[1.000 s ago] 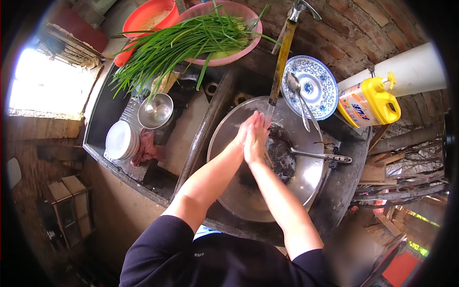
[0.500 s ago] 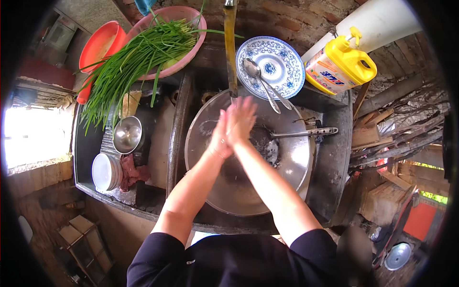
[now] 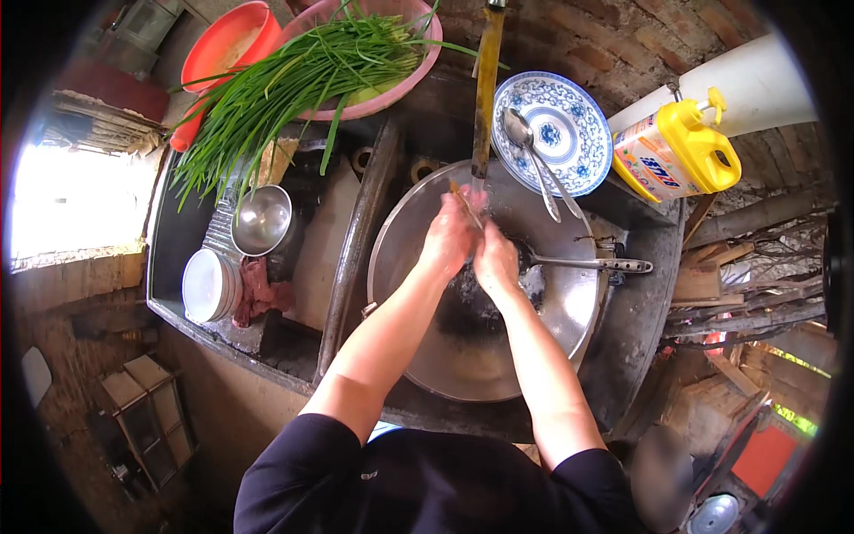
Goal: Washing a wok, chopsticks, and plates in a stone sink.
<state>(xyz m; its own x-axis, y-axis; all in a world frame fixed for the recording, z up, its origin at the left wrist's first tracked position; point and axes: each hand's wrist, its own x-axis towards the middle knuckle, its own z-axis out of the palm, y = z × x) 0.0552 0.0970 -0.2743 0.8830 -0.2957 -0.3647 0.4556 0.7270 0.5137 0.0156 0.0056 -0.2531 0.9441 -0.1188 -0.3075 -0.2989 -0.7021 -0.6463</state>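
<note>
My left hand (image 3: 447, 235) is closed around a thin brown bundle that looks like chopsticks (image 3: 456, 190), just below the tap pipe (image 3: 483, 98). My right hand (image 3: 495, 259) meets their lower end, its fingers curled in and partly blurred. Water runs over both hands. Beneath them is a wide metal wok (image 3: 405, 356) set in the dark sink, with a little water and foam in it. A slotted metal utensil (image 3: 609, 264) rests over the wok's right side, its head down in the bowl near my right hand.
A blue-and-white plate (image 3: 583, 120) with two spoons (image 3: 519, 129) stands behind the wok, beside a yellow detergent bottle (image 3: 680, 147). Long green leaves (image 3: 307, 80) overflow a pink basin (image 3: 425, 67) at the left. A metal bowl (image 3: 261, 220), stacked white bowls (image 3: 206, 283) and a reddish cloth (image 3: 258, 294) sit in the left compartment.
My palms were pressed flat together under the tap; now the hands have come slightly apart, fingers curled, with the brown sticks showing between them. The whole view has shifted.
</note>
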